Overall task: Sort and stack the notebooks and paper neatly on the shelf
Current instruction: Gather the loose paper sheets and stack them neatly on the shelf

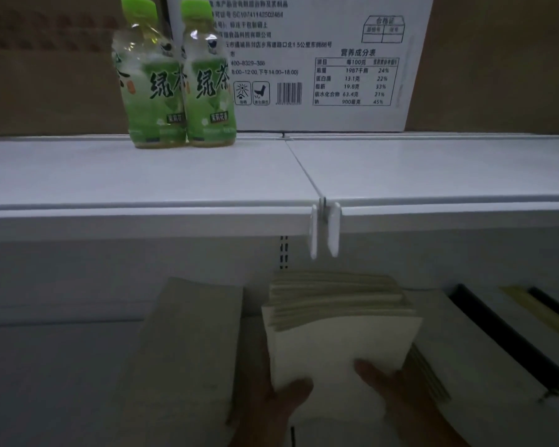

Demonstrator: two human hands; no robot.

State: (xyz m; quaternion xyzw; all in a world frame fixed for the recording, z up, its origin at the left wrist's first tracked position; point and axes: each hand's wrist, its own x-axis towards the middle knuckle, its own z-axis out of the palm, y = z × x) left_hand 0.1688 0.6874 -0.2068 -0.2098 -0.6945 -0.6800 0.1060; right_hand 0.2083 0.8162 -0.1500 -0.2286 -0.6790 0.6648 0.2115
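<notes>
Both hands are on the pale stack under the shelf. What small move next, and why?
Probably square the stack: the left hand and right hand grip its near end, and its far edges look fanned and uneven. Tapping them level should come before setting it beside the grey pile.

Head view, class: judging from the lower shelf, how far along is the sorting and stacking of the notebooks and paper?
Done: one beige pile sits on the left of the lower shelf and looks squared.
In hand: the left hand and right hand grip a thick notebook stack, whose far edges are fanned unevenly.
Left: settling that stack, and probably straightening the black-spined notebooks lying askew on the right.
</notes>
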